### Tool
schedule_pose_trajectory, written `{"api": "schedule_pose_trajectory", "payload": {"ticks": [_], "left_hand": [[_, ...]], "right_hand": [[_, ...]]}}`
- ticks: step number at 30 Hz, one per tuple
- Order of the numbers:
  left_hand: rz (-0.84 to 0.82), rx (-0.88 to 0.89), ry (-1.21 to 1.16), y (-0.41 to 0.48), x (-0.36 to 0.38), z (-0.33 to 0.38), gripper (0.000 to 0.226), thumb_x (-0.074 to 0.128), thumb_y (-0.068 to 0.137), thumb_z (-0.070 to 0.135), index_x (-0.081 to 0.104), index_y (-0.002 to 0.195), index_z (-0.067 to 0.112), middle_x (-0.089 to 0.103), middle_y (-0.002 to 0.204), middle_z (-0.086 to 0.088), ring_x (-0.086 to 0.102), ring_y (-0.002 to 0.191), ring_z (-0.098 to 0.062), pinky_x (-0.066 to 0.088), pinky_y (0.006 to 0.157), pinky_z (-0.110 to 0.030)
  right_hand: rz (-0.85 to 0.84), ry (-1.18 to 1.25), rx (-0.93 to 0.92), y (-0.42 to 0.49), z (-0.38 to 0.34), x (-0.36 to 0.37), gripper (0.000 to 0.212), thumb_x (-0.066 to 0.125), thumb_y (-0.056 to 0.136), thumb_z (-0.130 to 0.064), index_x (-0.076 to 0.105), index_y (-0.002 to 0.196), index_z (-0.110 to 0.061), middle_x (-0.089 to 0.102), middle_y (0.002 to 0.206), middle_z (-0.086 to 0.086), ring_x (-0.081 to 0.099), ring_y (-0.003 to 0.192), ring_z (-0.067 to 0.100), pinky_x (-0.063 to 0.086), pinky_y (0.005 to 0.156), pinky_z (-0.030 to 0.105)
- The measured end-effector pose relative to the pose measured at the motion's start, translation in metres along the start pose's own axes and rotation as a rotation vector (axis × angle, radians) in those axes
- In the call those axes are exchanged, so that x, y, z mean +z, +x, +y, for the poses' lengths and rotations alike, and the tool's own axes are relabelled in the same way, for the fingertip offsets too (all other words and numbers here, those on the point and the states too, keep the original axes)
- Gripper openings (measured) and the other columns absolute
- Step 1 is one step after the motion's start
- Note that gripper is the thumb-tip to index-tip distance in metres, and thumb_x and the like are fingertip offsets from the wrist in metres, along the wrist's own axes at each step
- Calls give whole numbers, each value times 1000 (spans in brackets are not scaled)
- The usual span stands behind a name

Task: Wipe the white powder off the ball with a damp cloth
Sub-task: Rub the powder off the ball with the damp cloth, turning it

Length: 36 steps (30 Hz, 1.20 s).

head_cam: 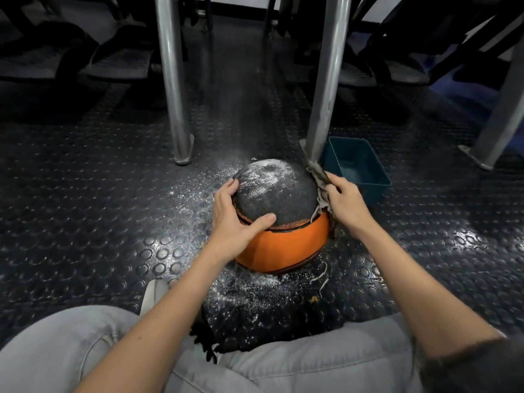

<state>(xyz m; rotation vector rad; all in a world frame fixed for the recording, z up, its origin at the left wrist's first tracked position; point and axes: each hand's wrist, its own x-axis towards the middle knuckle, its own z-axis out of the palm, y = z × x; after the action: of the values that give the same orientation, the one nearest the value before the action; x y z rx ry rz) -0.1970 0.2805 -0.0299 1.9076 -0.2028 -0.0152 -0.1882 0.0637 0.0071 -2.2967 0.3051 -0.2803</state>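
**Ball on the floor, cloth against its right side**

You are sitting over a studded rubber floor [85,222]. Your grey-trousered knees [71,350] are filling the bottom of the view, and a white shoe [153,293] is showing beside your left forearm. Two metal legs are standing just behind the ball [280,211]. The left leg [173,80] is standing clear of it, while the right leg [326,80] is crowding its far right side, right by the cloth [320,182]. White powder [246,287] is lying scattered on the floor around the ball.

The ball is resting on the floor between your hands, its black top dusted white and its lower half orange. Your left hand [235,219] is cupping the left side, fingers curved round it and thumb laid across the front. Your right hand [344,205] is holding the ragged cloth against the right side, fingers clamped on it.

A blue tub [357,165] is sitting just behind that hand. Its bottom is showing a pale sheen, but you cannot tell whether that is water.
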Motion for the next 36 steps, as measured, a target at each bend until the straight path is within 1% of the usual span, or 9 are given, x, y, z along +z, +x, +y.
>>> {"api": "schedule_pose_trajectory", "payload": {"ticks": [2,5,9,14,19,24,27,31,36], "left_hand": [[6,18,-8,-1,1,-3,116,61,51,74,17,145,22,17,143,14,18,138,-9,19,118,-42],[-20,3,-86,2,-3,-9,114,65,51,70,18,143,23,18,144,13,20,139,-10,22,117,-41],[-30,7,-97,4,-9,-10,112,66,51,69,20,142,23,20,143,12,23,137,-9,24,117,-39],[-46,0,-23,5,-7,-5,117,65,48,73,20,143,24,19,137,19,22,136,-9,23,117,-40],[23,23,41,4,-4,-7,106,54,52,79,24,143,33,18,147,13,17,139,-13,19,116,-49],[89,-55,-15,4,-8,-3,77,63,63,71,31,130,48,23,127,11,24,133,-17,25,114,-48],[73,-91,-88,2,-3,4,87,63,68,73,30,141,37,24,129,12,26,135,-16,25,114,-44],[120,-67,46,1,4,3,111,53,48,83,26,144,33,24,141,11,24,137,-16,23,114,-49],[106,-62,35,6,1,0,109,57,44,84,27,140,40,26,142,13,27,136,-18,25,113,-50]], "right_hand": [[57,-7,-28,-15,-2,4,39,39,96,-9,55,131,-21,53,117,-7,37,114,16,19,97,18],[207,-54,-173,-48,-18,9,35,46,92,-7,65,116,-24,52,105,-15,31,99,13,21,75,17],[206,-111,-410,-70,-23,14,30,50,86,-15,72,102,-28,54,94,-17,33,90,10,30,82,25],[56,-6,-187,-37,-13,3,30,49,95,-25,53,113,-48,44,114,-15,28,108,11,25,98,34],[142,30,-170,-48,-14,12,29,50,94,-17,59,112,-37,46,108,-12,38,106,18,21,80,3],[209,-15,-231,-69,-18,22,24,57,87,-14,68,103,-28,48,100,-16,43,96,19,25,80,0],[234,-14,-300,-72,-21,20,20,54,82,-25,71,94,-26,47,91,-20,47,90,17,30,79,3],[254,35,-403,-78,-23,19,26,49,73,-30,73,81,-22,51,83,-14,54,79,18,43,75,24],[260,4,-388,-63,-20,11,24,55,75,-29,75,89,-26,52,87,-10,51,86,15,35,81,8]]}}
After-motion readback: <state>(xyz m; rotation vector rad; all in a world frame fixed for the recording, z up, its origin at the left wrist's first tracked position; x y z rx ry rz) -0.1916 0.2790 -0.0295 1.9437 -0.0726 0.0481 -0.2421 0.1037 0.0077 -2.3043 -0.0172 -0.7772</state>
